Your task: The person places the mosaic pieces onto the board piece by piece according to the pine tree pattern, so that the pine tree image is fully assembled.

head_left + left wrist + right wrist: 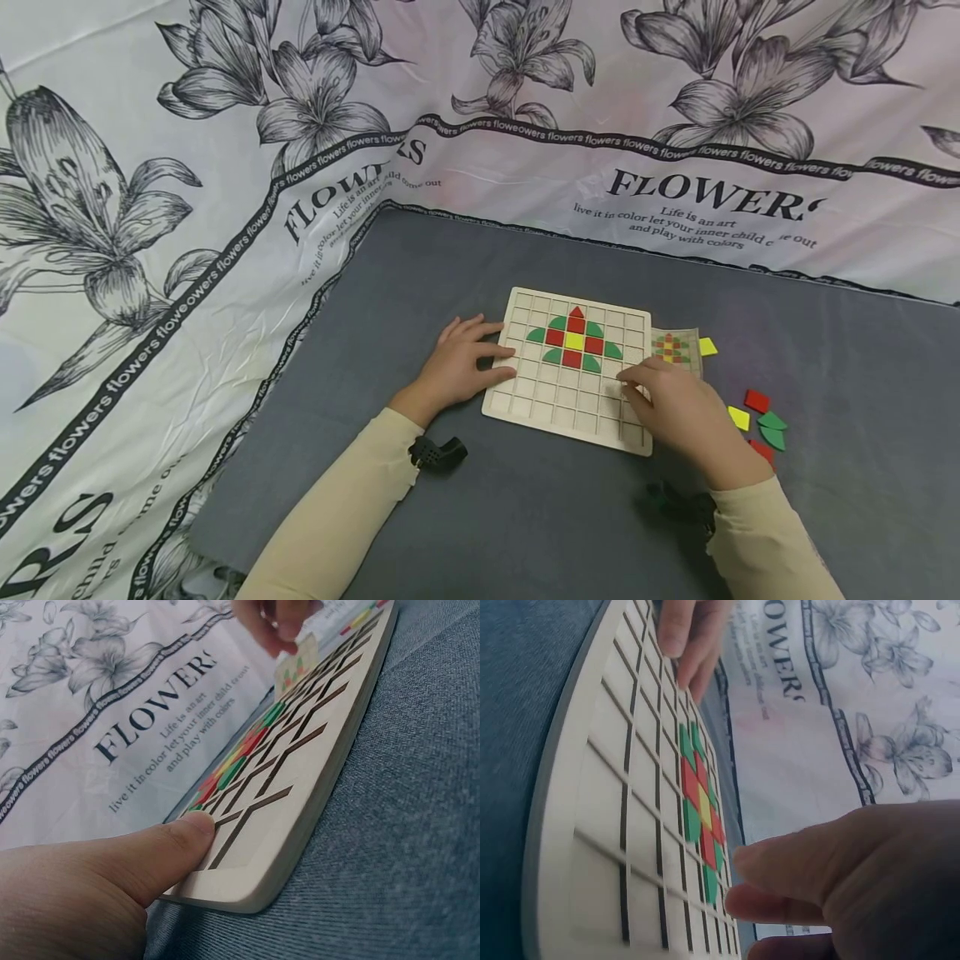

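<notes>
A pale wooden grid board (525, 400) lies on the dark cloth, with red, green and yellow flat pieces set in its upper middle as a flower-like figure. My left hand (461, 362) rests at the board's left edge, fingers spread. In the left wrist view its thumb (176, 840) lies on the board's corner. Over the right side of the board hovers my right hand (671, 404), its thumb and forefinger (761, 904) near each other, and no piece shows between them. A pattern card (688, 340) with a similar figure pokes out beyond the board's right edge, partly hidden by that hand.
Loose pieces lie right of my right hand: a red square (757, 401), a yellow square (738, 417), green pieces (772, 437) and another red one (762, 451). One yellow piece (708, 346) sits beside the card. A flower-printed sheet (525, 175) rises behind and at left.
</notes>
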`<action>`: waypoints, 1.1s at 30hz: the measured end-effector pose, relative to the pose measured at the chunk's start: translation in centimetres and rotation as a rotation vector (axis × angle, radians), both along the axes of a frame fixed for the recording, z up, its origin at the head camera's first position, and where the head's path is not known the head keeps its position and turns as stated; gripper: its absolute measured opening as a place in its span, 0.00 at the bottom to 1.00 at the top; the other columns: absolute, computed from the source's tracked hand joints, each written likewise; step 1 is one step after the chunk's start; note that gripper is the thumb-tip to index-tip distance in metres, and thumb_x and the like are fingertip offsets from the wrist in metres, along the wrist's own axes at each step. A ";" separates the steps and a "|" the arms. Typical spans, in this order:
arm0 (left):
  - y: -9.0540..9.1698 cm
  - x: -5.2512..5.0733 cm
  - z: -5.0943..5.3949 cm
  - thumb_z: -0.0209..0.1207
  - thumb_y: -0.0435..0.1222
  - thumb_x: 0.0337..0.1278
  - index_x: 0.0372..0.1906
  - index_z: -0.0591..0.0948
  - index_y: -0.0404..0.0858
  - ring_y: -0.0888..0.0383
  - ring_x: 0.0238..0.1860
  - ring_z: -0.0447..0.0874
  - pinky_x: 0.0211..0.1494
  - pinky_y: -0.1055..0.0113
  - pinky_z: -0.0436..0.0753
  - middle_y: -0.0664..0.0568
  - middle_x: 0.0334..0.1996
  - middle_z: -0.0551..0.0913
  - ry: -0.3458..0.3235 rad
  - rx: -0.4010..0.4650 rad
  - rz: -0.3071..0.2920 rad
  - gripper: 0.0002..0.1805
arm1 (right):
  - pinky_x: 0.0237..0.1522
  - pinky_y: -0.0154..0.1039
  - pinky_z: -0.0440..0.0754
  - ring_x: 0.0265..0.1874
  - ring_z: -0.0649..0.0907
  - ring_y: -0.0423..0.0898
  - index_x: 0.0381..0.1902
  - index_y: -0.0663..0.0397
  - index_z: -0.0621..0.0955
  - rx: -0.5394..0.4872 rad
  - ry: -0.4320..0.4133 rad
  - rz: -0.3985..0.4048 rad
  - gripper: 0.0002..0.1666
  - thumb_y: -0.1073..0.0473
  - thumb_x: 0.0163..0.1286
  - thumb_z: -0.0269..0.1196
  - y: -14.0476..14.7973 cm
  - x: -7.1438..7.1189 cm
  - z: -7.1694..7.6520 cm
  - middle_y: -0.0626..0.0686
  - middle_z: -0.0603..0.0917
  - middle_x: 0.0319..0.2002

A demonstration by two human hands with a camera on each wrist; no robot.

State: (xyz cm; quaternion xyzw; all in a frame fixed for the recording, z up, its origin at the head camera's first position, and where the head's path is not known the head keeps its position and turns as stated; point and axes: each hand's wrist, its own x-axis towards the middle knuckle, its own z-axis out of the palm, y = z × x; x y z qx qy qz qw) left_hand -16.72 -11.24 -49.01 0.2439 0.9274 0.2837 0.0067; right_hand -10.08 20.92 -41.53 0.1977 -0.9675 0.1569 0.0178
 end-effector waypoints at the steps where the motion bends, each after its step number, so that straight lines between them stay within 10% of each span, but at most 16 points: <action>1: 0.0 0.0 0.0 0.70 0.55 0.64 0.60 0.89 0.51 0.45 0.82 0.58 0.87 0.44 0.46 0.51 0.75 0.74 -0.001 0.000 -0.002 0.23 | 0.30 0.47 0.86 0.34 0.85 0.49 0.45 0.58 0.91 0.001 0.000 -0.004 0.09 0.65 0.66 0.72 0.3 0.2 0.0 0.54 0.89 0.40; 18: -0.1 0.0 -0.1 0.70 0.55 0.64 0.59 0.90 0.51 0.45 0.82 0.58 0.86 0.43 0.46 0.51 0.75 0.74 0.002 0.003 0.000 0.23 | 0.25 0.40 0.75 0.25 0.79 0.42 0.50 0.58 0.88 -0.037 -0.199 -0.184 0.13 0.57 0.73 0.69 7.2 1.0 1.7 0.60 0.89 0.43; 33: 0.0 0.0 0.0 0.70 0.55 0.64 0.59 0.90 0.51 0.45 0.82 0.57 0.86 0.43 0.46 0.51 0.75 0.74 -0.005 -0.003 0.003 0.23 | 0.44 0.67 0.83 0.47 0.83 0.71 0.49 0.72 0.86 0.057 -0.314 -0.203 0.19 0.63 0.64 0.73 12.2 0.4 0.3 0.71 0.86 0.46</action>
